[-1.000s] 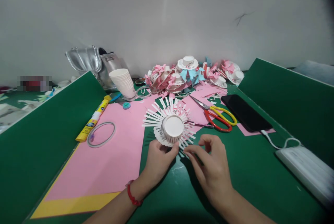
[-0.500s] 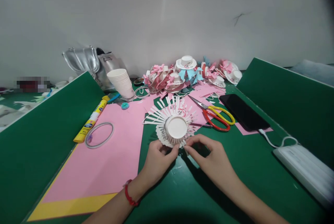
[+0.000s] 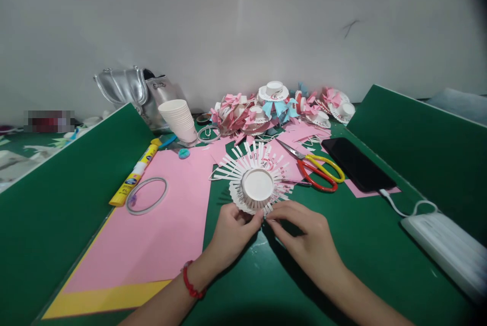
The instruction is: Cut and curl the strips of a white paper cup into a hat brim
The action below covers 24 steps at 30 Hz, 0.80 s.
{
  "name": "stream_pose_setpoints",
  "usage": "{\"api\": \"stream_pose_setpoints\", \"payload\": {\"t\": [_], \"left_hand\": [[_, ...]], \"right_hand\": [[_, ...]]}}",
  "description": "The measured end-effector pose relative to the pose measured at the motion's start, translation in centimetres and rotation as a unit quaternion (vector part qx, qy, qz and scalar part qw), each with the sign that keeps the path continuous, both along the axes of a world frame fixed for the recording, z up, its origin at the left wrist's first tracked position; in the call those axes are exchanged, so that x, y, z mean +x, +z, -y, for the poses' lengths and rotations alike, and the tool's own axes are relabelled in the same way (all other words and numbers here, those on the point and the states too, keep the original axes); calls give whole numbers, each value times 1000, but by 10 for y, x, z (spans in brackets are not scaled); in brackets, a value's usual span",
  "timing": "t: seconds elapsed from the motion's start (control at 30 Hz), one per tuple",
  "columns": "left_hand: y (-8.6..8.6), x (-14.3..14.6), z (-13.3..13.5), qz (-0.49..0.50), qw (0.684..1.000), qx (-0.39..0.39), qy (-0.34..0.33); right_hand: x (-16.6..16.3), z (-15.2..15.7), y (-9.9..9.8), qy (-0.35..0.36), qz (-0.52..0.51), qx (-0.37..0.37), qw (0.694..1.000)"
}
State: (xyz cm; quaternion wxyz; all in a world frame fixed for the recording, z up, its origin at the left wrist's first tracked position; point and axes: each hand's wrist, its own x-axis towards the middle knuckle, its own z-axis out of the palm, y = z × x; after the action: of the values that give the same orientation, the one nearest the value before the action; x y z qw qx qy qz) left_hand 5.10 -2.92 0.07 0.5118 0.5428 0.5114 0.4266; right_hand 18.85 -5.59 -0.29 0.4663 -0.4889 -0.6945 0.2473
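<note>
A white paper cup (image 3: 257,184), its side cut into many thin strips, sits base up in front of me with the strips fanned outward. Along its near left edge the strips are folded into a scalloped rim; those at the far side stick out straight. My left hand (image 3: 235,229) pinches the near rim between thumb and fingers. At the near right edge, my right hand (image 3: 302,227) has thumb and forefinger closed on one paper strip. Its other fingers are curled. Red-and-yellow scissors (image 3: 319,169) lie partly open just right of the cup.
Pink paper (image 3: 171,214) lies on the left beside a yellow glue stick (image 3: 135,174) and a tape ring (image 3: 146,195). Stacked cups (image 3: 178,120) and finished paper hats (image 3: 274,92) stand at the back. A phone (image 3: 357,164) is cabled to a white block (image 3: 445,245). Green panels (image 3: 418,138) flank the table.
My right hand has moved slightly left and closer to the rim, bending the strip it pinches in toward the cup's edge. My left hand keeps its grip.
</note>
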Motion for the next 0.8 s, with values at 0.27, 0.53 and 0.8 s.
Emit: {"api": "stream_pose_setpoints", "payload": {"t": [0.27,0.53,0.8], "left_hand": [[5,1,2,5,1000,-6,-27],[5,1,3,28,999,-32,-33],[1,0,3,35,999,-26,-24]], "right_hand": [[-5,-1,3,-46,-99,-126,986],[-6,-1,4,-63,-167,-195,964],[-6,-5,0,-69,-274,-209,936]]}}
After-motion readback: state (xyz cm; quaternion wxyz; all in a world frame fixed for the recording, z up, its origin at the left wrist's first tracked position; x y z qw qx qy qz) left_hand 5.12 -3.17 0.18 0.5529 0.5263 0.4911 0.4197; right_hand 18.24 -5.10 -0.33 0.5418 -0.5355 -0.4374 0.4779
